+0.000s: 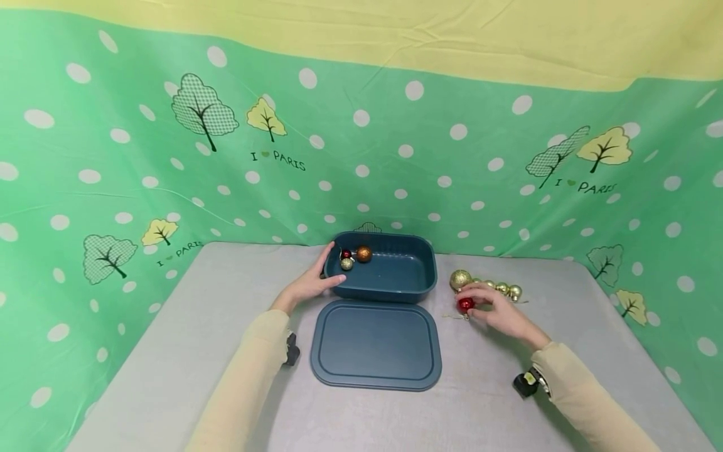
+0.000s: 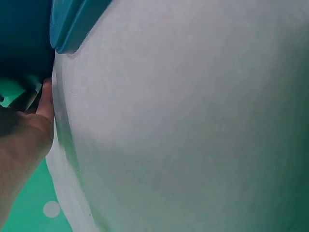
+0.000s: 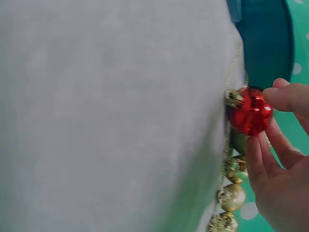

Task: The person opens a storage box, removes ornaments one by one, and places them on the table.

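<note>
A dark teal box (image 1: 395, 276) stands open at the table's middle, with a red, a gold and a copper bauble (image 1: 364, 253) in its left end. My left hand (image 1: 316, 281) holds the box's left rim (image 2: 72, 29), thumb at the front wall. The flat teal lid (image 1: 375, 344) lies in front of the box. To the right, my right hand (image 1: 494, 311) pinches a shiny red bauble (image 1: 465, 305) (image 3: 249, 112) between thumb and fingertips (image 3: 289, 96) on the table. Several gold baubles (image 1: 497, 285) (image 3: 231, 195) lie in a row just behind it.
The grey table (image 1: 181, 351) is walled by a green polka-dot cloth (image 1: 395, 163) at the back and both sides. Bare grey surface shows to the left of the box and in front of the lid.
</note>
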Demonstrator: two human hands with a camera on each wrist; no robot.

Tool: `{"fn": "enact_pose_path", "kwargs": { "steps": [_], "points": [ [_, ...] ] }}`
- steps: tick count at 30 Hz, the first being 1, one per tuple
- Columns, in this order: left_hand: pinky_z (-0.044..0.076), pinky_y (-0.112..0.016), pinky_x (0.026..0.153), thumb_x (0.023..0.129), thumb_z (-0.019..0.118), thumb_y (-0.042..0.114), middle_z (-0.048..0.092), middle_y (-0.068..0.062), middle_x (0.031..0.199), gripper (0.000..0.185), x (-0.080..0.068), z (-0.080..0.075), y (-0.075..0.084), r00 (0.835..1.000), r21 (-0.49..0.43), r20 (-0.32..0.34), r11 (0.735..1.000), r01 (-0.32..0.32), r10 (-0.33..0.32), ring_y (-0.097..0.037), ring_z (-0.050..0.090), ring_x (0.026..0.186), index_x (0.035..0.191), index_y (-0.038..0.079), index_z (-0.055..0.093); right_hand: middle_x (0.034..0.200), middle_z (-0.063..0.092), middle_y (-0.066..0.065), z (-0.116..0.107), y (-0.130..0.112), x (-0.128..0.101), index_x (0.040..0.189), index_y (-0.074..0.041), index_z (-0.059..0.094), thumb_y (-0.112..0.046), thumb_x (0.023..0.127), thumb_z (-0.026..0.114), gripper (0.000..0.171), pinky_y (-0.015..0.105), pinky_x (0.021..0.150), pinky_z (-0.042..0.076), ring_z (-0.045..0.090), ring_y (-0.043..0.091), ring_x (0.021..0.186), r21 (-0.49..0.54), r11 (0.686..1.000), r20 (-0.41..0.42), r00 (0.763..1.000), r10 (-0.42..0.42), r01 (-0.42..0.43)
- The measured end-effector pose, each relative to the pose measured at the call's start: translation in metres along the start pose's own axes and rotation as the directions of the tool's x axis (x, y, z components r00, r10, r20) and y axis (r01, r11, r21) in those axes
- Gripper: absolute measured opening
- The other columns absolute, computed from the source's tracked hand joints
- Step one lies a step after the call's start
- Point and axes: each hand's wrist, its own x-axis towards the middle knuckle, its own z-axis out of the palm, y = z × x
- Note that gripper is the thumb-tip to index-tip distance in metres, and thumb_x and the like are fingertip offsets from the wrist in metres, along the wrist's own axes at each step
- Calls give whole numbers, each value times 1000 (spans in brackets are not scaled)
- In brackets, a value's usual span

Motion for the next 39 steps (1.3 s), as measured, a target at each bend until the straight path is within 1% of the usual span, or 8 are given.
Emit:
{"fn": "enact_pose_path", "kwargs": {
  "steps": [3,10,14,20,26,31,36,39],
  "points": [
    [8,-57,113,96,60,26,-7,-8,161,88,-3,1,6,1000,14,-2,1000,-3,3,-35,0,145,156,25,-4,118,59,25,-1,13,-1,111,8,65,17,76,68,36,44,87,50,53,37,109,17,1000,-25,1000,-2,2],
    [8,-55,113,96,61,27,-7,-8,161,89,-3,1,5,1000,9,1,1000,-2,2,-32,0,145,156,28,-4,124,55,26,-9,7,-2,114,7,64,13,82,65,33,56,88,47,49,32,115,52,998,-46,998,41,-39],
    [8,-55,113,96,61,27,-7,-8,161,89,-3,1,3,1000,13,-1,1000,5,-5,-33,0,145,156,28,-5,125,54,27,-11,8,-2,115,8,64,14,82,63,33,53,89,47,49,23,116,76,996,-51,997,54,-50],
    [9,-56,113,96,61,26,-8,-9,161,89,-3,1,2,1000,11,1,1000,2,-2,-35,1,145,156,27,-5,123,52,30,-11,2,0,116,13,61,16,82,61,33,39,88,52,49,11,114,154,988,-64,998,30,-20],
    [12,-55,113,95,62,30,-7,-9,161,91,-2,1,2,1000,9,0,1000,10,-10,-35,3,144,156,28,-4,124,52,30,-5,-7,8,116,14,60,14,84,63,32,28,88,50,50,15,115,178,984,-89,996,1,15],
    [14,-55,113,94,63,34,-7,-10,161,92,-3,1,3,1000,6,7,1000,12,-12,-36,6,144,156,29,-4,124,53,30,3,-16,17,116,13,61,13,85,63,31,35,89,50,54,16,112,223,975,-90,996,10,10],
    [11,-55,113,96,62,28,-7,-8,161,89,-3,1,3,1000,-6,3,1000,6,-5,-35,3,144,156,29,-4,124,53,29,11,-21,29,117,13,60,15,86,61,31,48,93,47,57,13,108,263,965,-83,996,13,10],
    [9,-56,113,97,61,27,-9,-9,161,89,-3,0,3,1000,-9,8,1000,0,0,-35,0,144,156,28,-5,125,52,30,16,-24,37,117,14,60,14,87,60,30,49,92,47,57,13,107,275,962,-76,997,12,9]
  ]
}}
